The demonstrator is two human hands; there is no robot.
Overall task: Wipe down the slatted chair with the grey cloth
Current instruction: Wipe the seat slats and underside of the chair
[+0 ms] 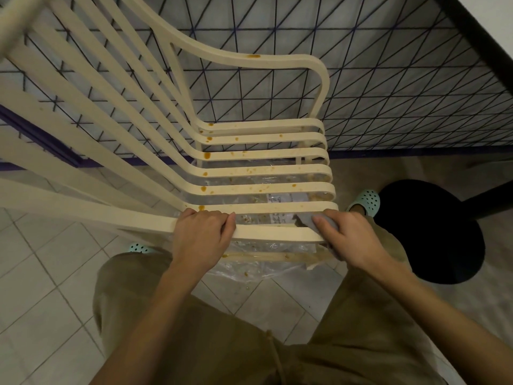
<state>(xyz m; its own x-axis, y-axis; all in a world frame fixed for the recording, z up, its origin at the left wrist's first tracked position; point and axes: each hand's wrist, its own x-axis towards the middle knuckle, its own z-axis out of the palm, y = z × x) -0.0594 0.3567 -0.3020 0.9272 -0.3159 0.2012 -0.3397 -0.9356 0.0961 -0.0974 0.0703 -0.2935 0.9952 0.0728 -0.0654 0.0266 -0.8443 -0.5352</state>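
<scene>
Slatted chair (263,170): cream, stands on tiled floor (41,273); orange-brown spots (206,155) on seat slats. Grey cloth (308,219) at front end of nearest slat, bunched under right hand (349,237), fingers wrapped round it. Left hand (202,232): fingers curled over same slat, nearer the backrest. Clear plastic sheet (249,268) lies beneath seat.

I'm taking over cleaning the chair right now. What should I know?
Left hand grips the near slat, bare. Right hand holds the cloth round that slat's right end.
Done: the near slat looks clean between the hands.
To do: orange spots on the other seat slats, one on the armrest, and smears on the low rail under the seat.
</scene>
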